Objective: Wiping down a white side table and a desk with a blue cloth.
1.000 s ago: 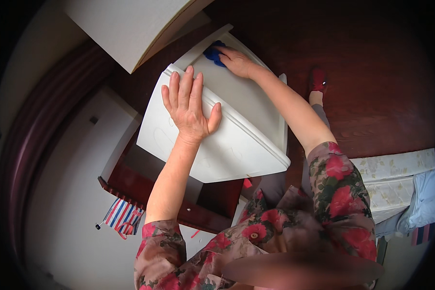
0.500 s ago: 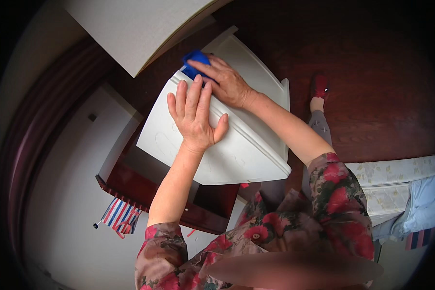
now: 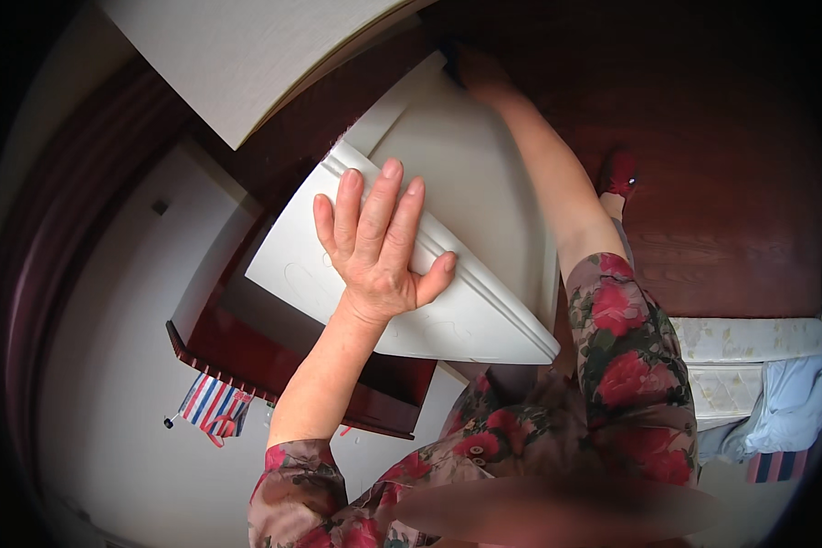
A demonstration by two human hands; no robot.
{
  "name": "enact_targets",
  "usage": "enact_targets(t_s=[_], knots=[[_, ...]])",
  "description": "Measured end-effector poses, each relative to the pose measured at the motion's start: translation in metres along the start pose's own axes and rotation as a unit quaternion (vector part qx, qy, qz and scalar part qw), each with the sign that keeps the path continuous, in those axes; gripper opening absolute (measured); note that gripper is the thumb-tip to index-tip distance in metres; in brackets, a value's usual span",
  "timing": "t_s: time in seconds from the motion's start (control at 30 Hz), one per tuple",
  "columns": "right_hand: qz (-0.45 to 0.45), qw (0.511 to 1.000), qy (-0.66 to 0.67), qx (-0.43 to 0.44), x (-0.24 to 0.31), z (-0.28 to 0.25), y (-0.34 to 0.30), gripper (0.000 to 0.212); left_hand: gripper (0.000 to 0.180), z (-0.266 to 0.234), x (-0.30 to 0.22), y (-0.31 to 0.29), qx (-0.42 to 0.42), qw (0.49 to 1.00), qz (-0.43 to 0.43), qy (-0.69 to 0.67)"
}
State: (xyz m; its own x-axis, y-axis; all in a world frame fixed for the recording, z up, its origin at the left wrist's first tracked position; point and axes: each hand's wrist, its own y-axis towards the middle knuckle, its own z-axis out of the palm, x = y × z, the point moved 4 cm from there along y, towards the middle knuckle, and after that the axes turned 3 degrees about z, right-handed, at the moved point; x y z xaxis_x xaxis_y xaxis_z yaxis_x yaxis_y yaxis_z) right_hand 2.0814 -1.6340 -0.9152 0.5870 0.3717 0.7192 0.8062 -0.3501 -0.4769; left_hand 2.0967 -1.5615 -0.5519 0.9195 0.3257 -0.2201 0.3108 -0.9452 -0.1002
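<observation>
A white piece of furniture, like a small cabinet (image 3: 338, 283), stands in front of me with its ridged edge running diagonally. My left hand (image 3: 374, 237) lies flat on its top beside that edge, fingers spread. Stretched out to the far end of the white side is my right hand (image 3: 480, 73), in shadow at the cabinet's far corner. A blue cloth (image 3: 449, 57) shows there as a dark patch under its fingers; most of it is hidden.
A pale furniture panel (image 3: 237, 64) juts in at the upper left. Left of the cabinet is a dark red wooden piece (image 3: 374, 411) with a striped item (image 3: 215, 405) by it. Dark wood floor (image 3: 721, 201) and a mattress-like pad (image 3: 749, 340) lie to the right.
My right hand has moved with the blue cloth from the cabinet's near ridged edge to its far corner. My left hand stays on the top, shifted slightly in view.
</observation>
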Motion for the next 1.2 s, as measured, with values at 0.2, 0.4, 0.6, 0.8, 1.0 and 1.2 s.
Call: enact_targets(t_s=[0.2, 0.4, 0.6, 0.8, 1.0, 1.2], knots=[[0.077, 0.984, 0.16, 0.007, -0.04, 0.02, -0.089, 0.045, 0.056, 0.0, 0.001, -0.004, 0.011, 1.0, -0.005, -0.001], [0.167, 0.972, 0.143, 0.08, -0.082, 0.032, -0.177, 0.046, 0.056, -0.001, 0.001, -0.002, 0.005, 1.0, -0.002, -0.004], [0.173, 0.97, 0.169, 0.021, -0.038, 0.018, -0.111, 0.048, 0.055, 0.002, -0.002, 0.0, 0.008, 1.0, -0.002, -0.003], [0.11, 0.971, 0.209, 0.036, 0.02, -0.029, -0.059, 0.047, 0.055, 0.001, -0.005, 0.002, -0.002, 1.0, 0.007, -0.004], [0.061, 0.963, 0.264, 0.005, 0.097, -0.063, -0.15, 0.045, 0.056, -0.007, 0.002, -0.004, 0.003, 1.0, 0.003, 0.008], [-0.029, 0.958, 0.285, -0.012, 0.098, -0.076, -0.184, 0.044, 0.055, -0.004, 0.002, -0.004, 0.008, 1.0, -0.008, 0.01]])
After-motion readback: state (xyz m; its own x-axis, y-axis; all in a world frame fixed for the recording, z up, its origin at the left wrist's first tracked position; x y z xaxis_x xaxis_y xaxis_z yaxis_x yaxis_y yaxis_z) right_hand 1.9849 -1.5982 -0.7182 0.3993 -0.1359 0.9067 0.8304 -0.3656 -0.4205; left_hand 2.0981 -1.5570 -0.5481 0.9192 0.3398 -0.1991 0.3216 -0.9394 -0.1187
